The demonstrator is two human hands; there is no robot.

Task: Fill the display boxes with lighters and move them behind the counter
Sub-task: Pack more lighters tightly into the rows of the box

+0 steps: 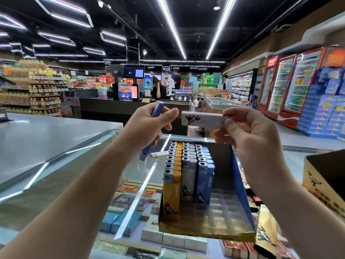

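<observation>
Right now both hands are raised above the display box [196, 227], each with a lighter: the left hand [147, 126] curls round a blue lighter [150, 131] held nearly upright with its metal head down, and the right hand [248, 131] pinches a white lighter [201, 119] lying level between thumb and fingertips. The box sits on the glass tabletop [74, 174], with three rows already standing in it, yellow [174, 171], white [188, 165] and blue [204, 165], all heads up. To seat these well, I judge each lighter should be turned head-up first, matched to its colour row if that row has a free slot, and lowered straight down into an empty slot of the clear tray [224, 206], so it does not knock its neighbours over. Open room lies on the box's right and near side; the blue box wall [240, 186] rises close by there, so the right wrist should come in from above, not across. A second carton [324, 176] stands just right, and a loose packet [266, 230] leans at the near right corner.
</observation>
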